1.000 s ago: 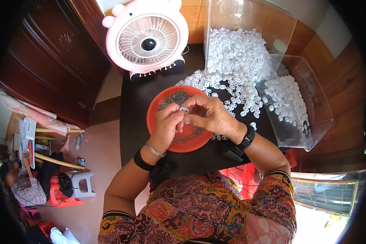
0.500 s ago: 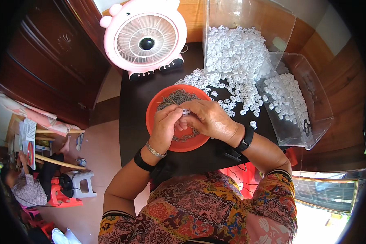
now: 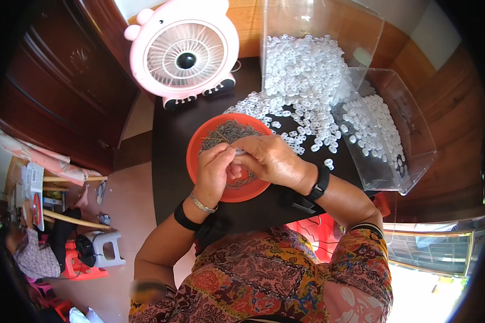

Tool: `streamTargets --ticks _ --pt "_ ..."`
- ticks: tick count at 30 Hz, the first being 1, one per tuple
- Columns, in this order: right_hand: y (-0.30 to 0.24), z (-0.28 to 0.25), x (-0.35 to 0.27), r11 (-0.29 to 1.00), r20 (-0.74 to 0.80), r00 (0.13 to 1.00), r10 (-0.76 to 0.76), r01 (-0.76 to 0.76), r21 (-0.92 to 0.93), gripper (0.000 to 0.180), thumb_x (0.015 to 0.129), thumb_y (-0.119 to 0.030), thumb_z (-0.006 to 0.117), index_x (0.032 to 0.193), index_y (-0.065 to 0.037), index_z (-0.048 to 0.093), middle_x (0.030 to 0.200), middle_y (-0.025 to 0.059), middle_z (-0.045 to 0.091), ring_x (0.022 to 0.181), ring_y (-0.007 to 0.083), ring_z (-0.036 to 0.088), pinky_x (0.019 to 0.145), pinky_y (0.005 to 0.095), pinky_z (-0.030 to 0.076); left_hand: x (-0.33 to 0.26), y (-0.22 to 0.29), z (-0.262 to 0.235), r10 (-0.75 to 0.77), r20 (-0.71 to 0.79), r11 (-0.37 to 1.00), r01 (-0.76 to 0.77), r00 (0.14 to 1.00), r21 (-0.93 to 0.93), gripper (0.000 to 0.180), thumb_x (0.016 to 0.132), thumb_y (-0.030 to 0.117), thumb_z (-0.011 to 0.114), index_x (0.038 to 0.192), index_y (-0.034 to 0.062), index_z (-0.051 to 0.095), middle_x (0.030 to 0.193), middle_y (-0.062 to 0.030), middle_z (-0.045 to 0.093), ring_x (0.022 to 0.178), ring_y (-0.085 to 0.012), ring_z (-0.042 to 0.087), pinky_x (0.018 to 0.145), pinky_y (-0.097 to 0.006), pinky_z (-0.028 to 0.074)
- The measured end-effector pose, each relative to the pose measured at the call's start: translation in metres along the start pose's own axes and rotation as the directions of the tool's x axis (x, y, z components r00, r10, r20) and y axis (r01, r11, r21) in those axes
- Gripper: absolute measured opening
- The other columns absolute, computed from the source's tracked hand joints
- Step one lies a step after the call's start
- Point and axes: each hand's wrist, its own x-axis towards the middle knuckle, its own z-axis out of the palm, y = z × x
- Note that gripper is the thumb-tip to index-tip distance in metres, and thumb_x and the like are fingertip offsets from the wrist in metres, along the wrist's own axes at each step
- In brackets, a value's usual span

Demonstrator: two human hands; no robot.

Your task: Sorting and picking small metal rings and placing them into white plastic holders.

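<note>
Over the near part of an orange-red bowl (image 3: pixel 191 156), my two hands meet at the fingertips. My left hand (image 3: pixel 214 168) is closed in a pinch at a small white plastic piece (image 3: pixel 239 152), mostly covered by fingers. My right hand (image 3: pixel 275 159) pinches the same piece from the other side. Thin yellowish strands (image 3: pixel 216 138) stick out past the left fingertips; what they belong to is hidden. Many small grey slender parts (image 3: pixel 230 129) fill the far side of the bowl, with more under my hands.
Loose white two-holed pieces (image 3: pixel 312 126) spread behind the bowl from a tipped clear bin (image 3: pixel 323 21). Another clear bin (image 3: pixel 415 161) with pieces stands right. A pink animal-shaped fan (image 3: pixel 138 59) stands back left on the dark table (image 3: pixel 170 161). A person (image 3: pixel 37 255) sits far left.
The white piece has turned and sunk deeper between my fingertips, so less of it shows. The whole view has shifted slightly; both hands stay over the bowl.
</note>
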Motion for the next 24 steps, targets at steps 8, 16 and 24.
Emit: streamTargets --ticks 8,16,24 --pt "-0.0033 0.0026 -0.0003 0.997 -0.05 0.997 -0.062 0.06 -0.049 0.022 0.078 -0.008 0.069 0.098 -0.003 0.062 0.079 0.0133 0.065 0.071 0.0314 0.065 0.06 0.0354 0.052 -0.0038 -0.0003 0.0004 0.03 -0.022 0.999 -0.029 0.999 0.025 0.03 0.095 0.023 0.045 0.082 0.0003 0.058 0.067 -0.0062 0.06 0.054 -0.0109 0.054 0.051 -0.021 0.042" --pt "-0.0053 -0.0027 0.0059 0.997 -0.085 0.996 -0.006 0.012 0.071 0.023 0.077 -0.011 0.07 0.097 -0.003 0.06 0.079 0.0129 0.064 0.072 0.0314 0.064 0.063 0.0366 0.052 0.0021 -0.002 0.001 0.136 -0.012 0.991 -0.136 0.991 0.003 0.027 0.095 0.022 0.048 0.08 0.0019 0.058 0.065 -0.0022 0.056 0.058 -0.0079 0.052 0.055 -0.021 0.04" --pt "-0.0046 -0.0033 0.0056 0.998 -0.065 0.998 -0.019 0.015 -0.062 0.016 0.078 -0.013 0.068 0.087 -0.004 0.058 0.074 0.0129 0.062 0.069 0.0325 0.062 0.058 0.0376 0.05 0.0038 -0.004 -0.001 0.139 -0.028 0.987 -0.136 0.99 0.089 0.024 0.093 0.019 0.05 0.079 0.0012 0.058 0.062 -0.0015 0.055 0.055 -0.0072 0.05 0.052 -0.021 0.039"
